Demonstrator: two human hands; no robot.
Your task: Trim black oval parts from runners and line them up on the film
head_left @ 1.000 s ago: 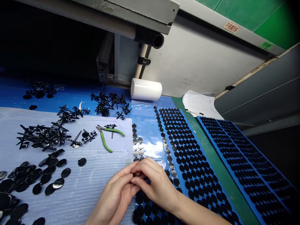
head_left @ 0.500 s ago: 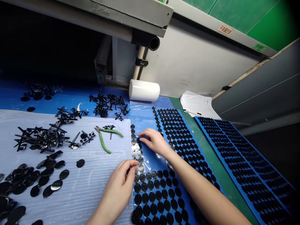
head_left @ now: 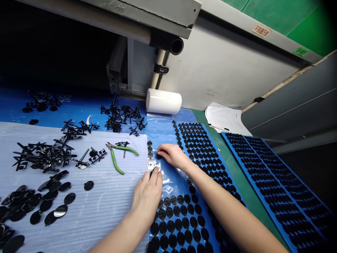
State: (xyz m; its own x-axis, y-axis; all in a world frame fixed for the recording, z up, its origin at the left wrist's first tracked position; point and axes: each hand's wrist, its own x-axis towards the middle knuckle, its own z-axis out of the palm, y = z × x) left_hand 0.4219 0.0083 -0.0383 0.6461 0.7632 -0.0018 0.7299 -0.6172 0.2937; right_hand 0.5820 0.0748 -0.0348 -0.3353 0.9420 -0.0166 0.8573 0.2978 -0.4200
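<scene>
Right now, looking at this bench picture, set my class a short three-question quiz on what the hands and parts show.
1. True or false: the green-handled pliers lie untouched on the white sheet.
2. Which hand's fingertips rest on the shiny discs by the sheet's edge?
A left hand
B right hand
3. Fill in: the white roll lies on its ____.

Key: 1 true. 2 A. 3 side.
</scene>
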